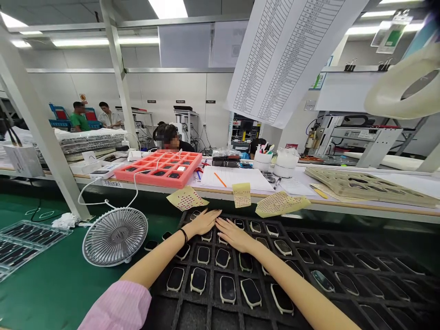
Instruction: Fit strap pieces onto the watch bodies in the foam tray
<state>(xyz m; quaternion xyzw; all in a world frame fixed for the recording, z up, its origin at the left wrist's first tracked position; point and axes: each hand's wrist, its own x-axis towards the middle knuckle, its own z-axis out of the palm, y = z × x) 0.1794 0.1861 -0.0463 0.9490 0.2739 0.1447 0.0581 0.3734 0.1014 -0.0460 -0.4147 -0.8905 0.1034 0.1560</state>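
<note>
the left hand (202, 222) and the right hand (233, 234) are lying palm down side by side over the black tray (161, 293), fingertips almost meeting near its far edge — both grips are apart, spread flat and clamped on nothing. the tray is holding rows of dark oval pieces (198, 280) with pale rims, each sitting in its own cell, apparently to keep them from rubbing together. three yellow dotted sheets (241, 195) are hanging over the edge of the desk (360, 208) just beyond the fingertips, perhaps to keep them within easy reach. a red foam tray (158, 168) is sitting farther back on the desk, while a small fan (115, 237) is standing on the green mat (51, 275) beside the black tray — likely angled to cool the person working here.
</note>
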